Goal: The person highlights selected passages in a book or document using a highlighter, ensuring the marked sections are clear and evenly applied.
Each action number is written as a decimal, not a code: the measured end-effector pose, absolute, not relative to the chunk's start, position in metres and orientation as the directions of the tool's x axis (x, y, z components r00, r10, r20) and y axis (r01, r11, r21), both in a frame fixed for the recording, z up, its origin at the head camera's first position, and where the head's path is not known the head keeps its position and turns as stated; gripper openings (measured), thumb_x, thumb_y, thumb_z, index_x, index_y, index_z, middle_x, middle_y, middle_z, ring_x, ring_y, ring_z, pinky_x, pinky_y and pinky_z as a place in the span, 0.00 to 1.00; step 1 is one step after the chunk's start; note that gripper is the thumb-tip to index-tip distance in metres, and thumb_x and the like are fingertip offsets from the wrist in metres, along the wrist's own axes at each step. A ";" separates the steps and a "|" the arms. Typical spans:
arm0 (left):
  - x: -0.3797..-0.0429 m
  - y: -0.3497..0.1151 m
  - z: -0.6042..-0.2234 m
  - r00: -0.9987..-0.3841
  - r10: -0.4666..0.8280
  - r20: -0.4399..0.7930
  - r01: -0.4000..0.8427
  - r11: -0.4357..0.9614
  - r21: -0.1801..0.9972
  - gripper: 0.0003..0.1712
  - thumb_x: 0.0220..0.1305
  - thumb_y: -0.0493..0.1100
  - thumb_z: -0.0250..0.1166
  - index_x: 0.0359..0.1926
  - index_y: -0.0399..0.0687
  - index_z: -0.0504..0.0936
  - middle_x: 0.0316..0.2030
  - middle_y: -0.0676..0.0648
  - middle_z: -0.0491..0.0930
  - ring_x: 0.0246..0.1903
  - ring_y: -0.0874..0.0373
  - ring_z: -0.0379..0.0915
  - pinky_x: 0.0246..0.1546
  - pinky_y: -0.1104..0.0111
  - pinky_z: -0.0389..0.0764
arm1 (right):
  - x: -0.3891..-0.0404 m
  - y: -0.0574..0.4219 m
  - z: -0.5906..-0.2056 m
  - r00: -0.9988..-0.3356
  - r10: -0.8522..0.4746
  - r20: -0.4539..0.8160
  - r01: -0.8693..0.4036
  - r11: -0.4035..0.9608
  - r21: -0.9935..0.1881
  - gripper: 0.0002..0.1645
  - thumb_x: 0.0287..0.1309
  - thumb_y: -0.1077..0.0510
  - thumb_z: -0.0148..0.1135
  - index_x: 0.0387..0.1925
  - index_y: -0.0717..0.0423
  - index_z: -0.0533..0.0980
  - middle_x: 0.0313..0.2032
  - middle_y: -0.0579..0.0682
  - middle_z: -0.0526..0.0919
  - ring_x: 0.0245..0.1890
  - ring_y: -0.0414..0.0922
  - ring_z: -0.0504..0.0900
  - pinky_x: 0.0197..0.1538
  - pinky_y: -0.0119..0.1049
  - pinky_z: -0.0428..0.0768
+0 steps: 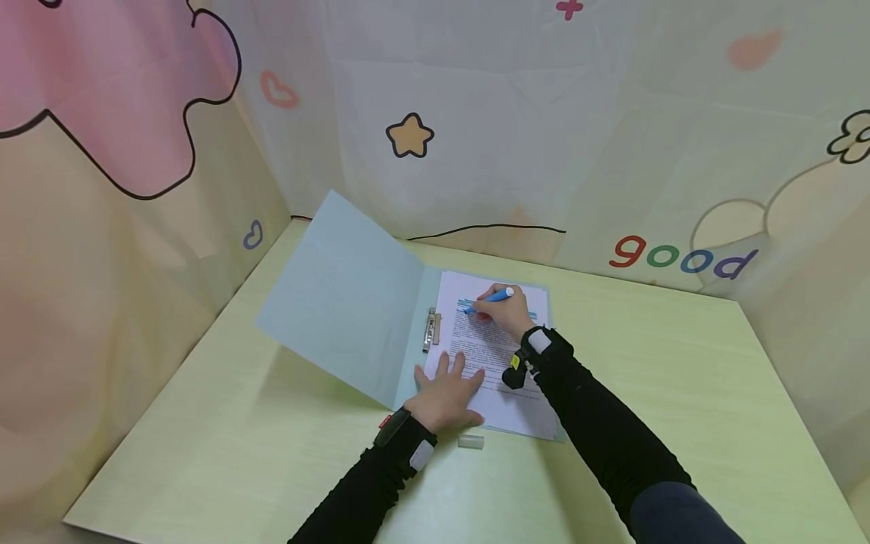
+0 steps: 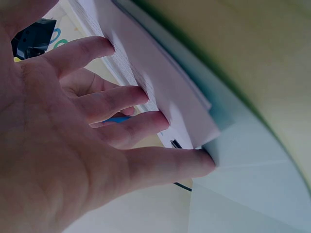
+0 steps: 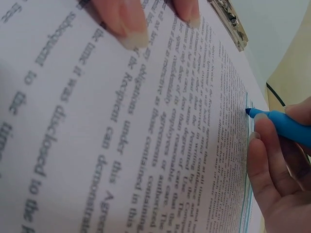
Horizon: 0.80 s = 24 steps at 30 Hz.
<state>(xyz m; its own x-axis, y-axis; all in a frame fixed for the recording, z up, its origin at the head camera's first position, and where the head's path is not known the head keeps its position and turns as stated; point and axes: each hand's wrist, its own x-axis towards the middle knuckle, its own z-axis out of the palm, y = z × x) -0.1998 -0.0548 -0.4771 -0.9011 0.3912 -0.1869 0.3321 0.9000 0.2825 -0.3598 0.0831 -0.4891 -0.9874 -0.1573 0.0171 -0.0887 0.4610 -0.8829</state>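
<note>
A blue highlighter (image 1: 499,295) is pinched in my right hand (image 1: 511,313). In the right wrist view the highlighter's dark blue tip (image 3: 249,111) is at the printed page, beside blue lines marked over the text. The printed paper (image 1: 506,414) lies in an open light-blue folder (image 1: 347,295), whose left cover stands tilted up. My left hand (image 1: 443,400) rests with spread fingers on the lower left of the paper; in the left wrist view its little finger (image 2: 175,162) reaches the folder's inner surface. A metal clip (image 1: 431,330) sits along the fold.
Just below the folder's lower edge, a small pale cylinder (image 1: 471,441), like a pen cap, lies on the light wooden table (image 1: 680,393). A patterned curtain (image 1: 476,166) hangs behind the table and along its sides.
</note>
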 end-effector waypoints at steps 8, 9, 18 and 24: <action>-0.199 -0.055 -0.475 -0.901 0.391 -0.189 0.332 0.900 0.282 0.43 0.51 0.60 0.65 0.67 0.55 0.63 0.70 0.36 0.55 0.67 0.35 0.44 0.55 0.27 0.54 | -0.361 0.086 -0.489 -0.989 -0.148 0.012 -0.080 0.462 -0.883 0.12 0.49 0.58 0.67 0.30 0.66 0.79 0.30 0.64 0.87 0.25 0.49 0.85 0.35 0.41 0.86; -0.199 -0.055 -0.474 -0.901 0.391 -0.190 0.331 0.900 0.282 0.43 0.51 0.60 0.65 0.67 0.55 0.64 0.70 0.36 0.55 0.67 0.35 0.44 0.55 0.27 0.54 | -0.361 0.086 -0.489 -0.989 -0.146 0.012 -0.079 0.465 -0.882 0.12 0.49 0.58 0.67 0.30 0.65 0.79 0.29 0.63 0.87 0.25 0.49 0.85 0.35 0.40 0.86; -0.198 -0.054 -0.471 -0.902 0.382 -0.203 0.320 0.905 0.280 0.43 0.51 0.60 0.65 0.67 0.55 0.64 0.70 0.36 0.54 0.67 0.35 0.44 0.55 0.28 0.53 | -0.362 0.090 -0.490 -0.989 -0.145 0.018 -0.084 0.467 -0.880 0.12 0.48 0.58 0.67 0.29 0.65 0.79 0.29 0.65 0.87 0.24 0.48 0.85 0.27 0.33 0.84; -0.197 -0.054 -0.470 -0.904 0.381 -0.197 0.319 0.904 0.283 0.43 0.51 0.60 0.66 0.67 0.54 0.64 0.70 0.36 0.55 0.67 0.35 0.44 0.55 0.27 0.53 | -0.362 0.090 -0.489 -0.989 -0.150 0.018 -0.087 0.468 -0.879 0.12 0.48 0.58 0.67 0.29 0.66 0.79 0.30 0.67 0.86 0.24 0.49 0.85 0.30 0.37 0.85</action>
<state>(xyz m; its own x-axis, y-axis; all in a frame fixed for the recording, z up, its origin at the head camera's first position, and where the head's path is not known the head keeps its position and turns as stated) -0.1971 -0.0537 -0.4701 -0.9035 0.3805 -0.1970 0.3192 0.9044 0.2832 -0.3619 0.0900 -0.4888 -0.9885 -0.1499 0.0178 -0.0867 0.4680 -0.8795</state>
